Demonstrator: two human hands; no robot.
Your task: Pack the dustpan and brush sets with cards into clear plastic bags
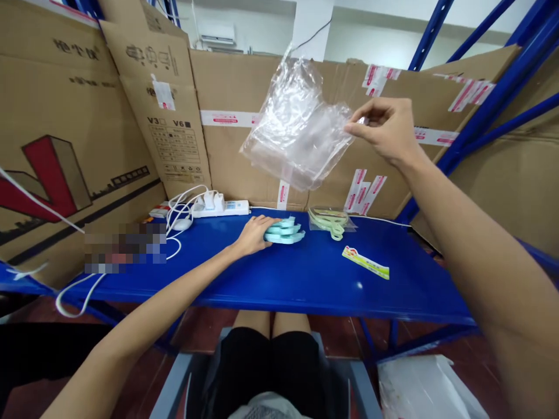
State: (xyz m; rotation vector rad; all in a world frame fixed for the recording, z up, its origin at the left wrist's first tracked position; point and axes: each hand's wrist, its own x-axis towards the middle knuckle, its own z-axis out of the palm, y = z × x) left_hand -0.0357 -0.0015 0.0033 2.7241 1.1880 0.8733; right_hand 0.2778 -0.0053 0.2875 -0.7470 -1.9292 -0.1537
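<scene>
My right hand (384, 128) is raised at the right, pinching a corner of a clear plastic bag (301, 128) between thumb and fingers. The crinkled bag hangs in the air over the back of the table, and I see nothing inside it. Down on the blue table, my left hand (255, 235) is closed around the left end of a small stack of light-blue plastic pieces (286, 231). Their exact kind is unclear, since the fingers cover part of them. Right of the stack lies a clear packet with pale-green plastic pieces (329, 221). A yellow-green and white card strip (365, 263) lies nearer the front.
Cardboard walls (244, 81) stand behind and beside the blue table (305, 291). At the back left are a white power strip (236, 208) and tangled white cables (179, 203). Blue metal posts (471, 128) rise at the right. A white bag (428, 384) sits on the floor.
</scene>
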